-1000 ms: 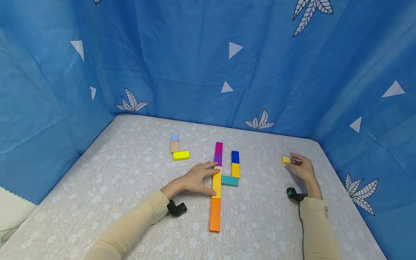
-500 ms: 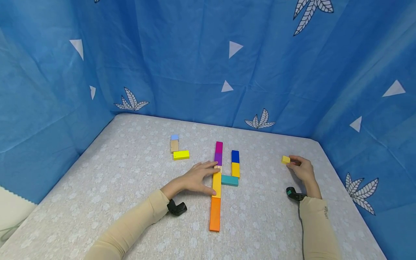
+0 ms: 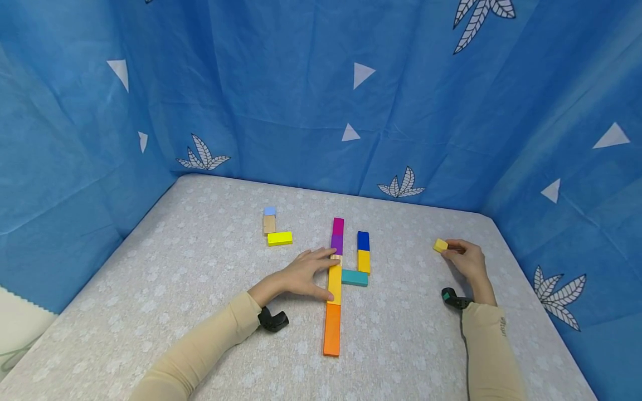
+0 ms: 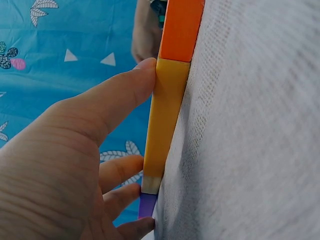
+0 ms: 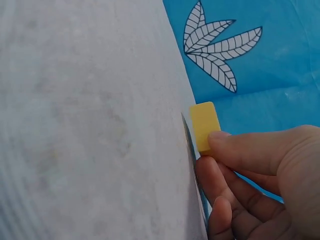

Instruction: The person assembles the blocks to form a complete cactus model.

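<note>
In the head view, a straight row of blocks runs down the middle of the table: a magenta block point(image 3: 338, 226), a purple block point(image 3: 337, 245), a small pale wood block, a long amber block point(image 3: 335, 285) and an orange block point(image 3: 331, 329). My left hand point(image 3: 301, 274) rests on this row with spread fingers; thumb and fingertips touch the amber block and the part above it. Far to the right, my right hand point(image 3: 468, 260) pinches a small yellow block point(image 3: 440, 245) at the tabletop. The right wrist view shows thumb point(image 5: 240, 147) and finger on its lower end.
A teal block point(image 3: 354, 278) abuts the row's right side. Beyond it, a dark blue block point(image 3: 363, 241) and a yellow-orange block point(image 3: 363, 261) lie end to end. Left of the row sit a bright yellow block point(image 3: 280, 239), a tan block point(image 3: 270, 224) and a light blue block point(image 3: 270, 211).
My right fingers have drawn closer together around the small yellow block, and it has turned slightly. The left hand and the row have stayed in place.
</note>
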A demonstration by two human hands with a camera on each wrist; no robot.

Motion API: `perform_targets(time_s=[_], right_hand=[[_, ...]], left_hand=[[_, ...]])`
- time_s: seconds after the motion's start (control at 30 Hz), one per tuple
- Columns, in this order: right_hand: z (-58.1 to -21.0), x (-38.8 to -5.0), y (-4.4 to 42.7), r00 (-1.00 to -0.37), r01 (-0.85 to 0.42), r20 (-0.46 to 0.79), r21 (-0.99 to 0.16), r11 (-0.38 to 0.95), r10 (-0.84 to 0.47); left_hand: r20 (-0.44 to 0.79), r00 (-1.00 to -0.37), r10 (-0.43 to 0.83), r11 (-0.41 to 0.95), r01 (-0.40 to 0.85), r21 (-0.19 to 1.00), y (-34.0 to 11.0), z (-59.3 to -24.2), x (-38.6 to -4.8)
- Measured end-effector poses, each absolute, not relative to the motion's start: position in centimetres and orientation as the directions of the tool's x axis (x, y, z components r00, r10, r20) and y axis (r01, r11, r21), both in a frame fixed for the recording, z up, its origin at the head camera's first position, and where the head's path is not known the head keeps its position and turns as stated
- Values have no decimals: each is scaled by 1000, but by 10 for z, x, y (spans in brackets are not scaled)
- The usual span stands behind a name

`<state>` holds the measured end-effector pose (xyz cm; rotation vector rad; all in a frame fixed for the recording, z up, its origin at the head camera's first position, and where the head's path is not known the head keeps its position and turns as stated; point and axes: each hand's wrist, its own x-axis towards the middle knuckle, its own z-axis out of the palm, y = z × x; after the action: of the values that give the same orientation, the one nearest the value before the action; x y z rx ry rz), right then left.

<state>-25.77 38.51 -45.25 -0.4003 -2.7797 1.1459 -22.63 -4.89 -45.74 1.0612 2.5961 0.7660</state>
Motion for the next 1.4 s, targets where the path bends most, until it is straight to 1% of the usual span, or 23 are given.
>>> perform_targets(time_s=[0.17,0.4,0.6,0.73,0.9,1.17,1.3,1.4], right_hand=[[-446,-257,379,-961,184,18,-701,689,276],[-438,-260,365,-958,189,12,-726,661,287],[-435,-269,350,-957,187,10,-742,643,290],[-433,-279,337,-957,202,-13,-746,635,288],[-427,-293,318,-968,175,-14,-757,630,251],[-417,-314,284,-983,90,39,-754,650,181],[-415,-324,264,-987,78,36,-750,657,158],[-412,-331,251,-992,75,10,-757,649,126]], left_hand=[[-15,-709,705,599,584,548,-49,-457,-226],[-9,-704,711,589,588,555,-49,-455,-225],[-11,-703,711,587,585,560,-51,-454,-224],[-14,-703,711,587,582,563,-51,-453,-224],[-22,-706,708,594,577,561,-50,-454,-225],[-10,-700,715,580,584,568,-50,-453,-225],[-8,-699,715,578,585,569,-50,-454,-224],[-6,-700,714,580,587,565,-50,-454,-224]])
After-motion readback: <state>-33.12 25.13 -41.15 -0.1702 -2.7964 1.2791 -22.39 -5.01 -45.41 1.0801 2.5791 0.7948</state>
